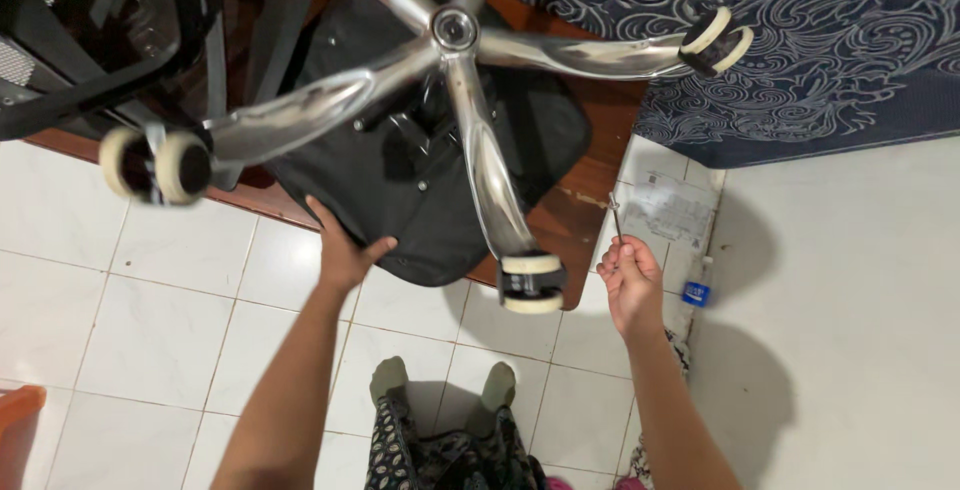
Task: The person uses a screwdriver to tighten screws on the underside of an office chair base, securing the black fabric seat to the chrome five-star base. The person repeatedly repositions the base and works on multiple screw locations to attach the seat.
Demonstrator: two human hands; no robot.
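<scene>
An office chair lies upside down on a low wooden table [590,165], its chrome star base [455,35] pointing up at me with white-rimmed casters [532,282] on the arm ends. My left hand [343,250] rests flat against the front edge of the black seat [400,185]. My right hand [630,285] is closed around a thin metal hex key [617,215] that points upward, just right of the nearest caster.
A printed paper sheet [668,212] and a small blue-labelled object [697,293] lie on the white tiled floor [160,330]. A dark patterned cloth [800,40] covers the upper right. An orange object [15,410] sits at the lower left. My feet [440,385] stand below.
</scene>
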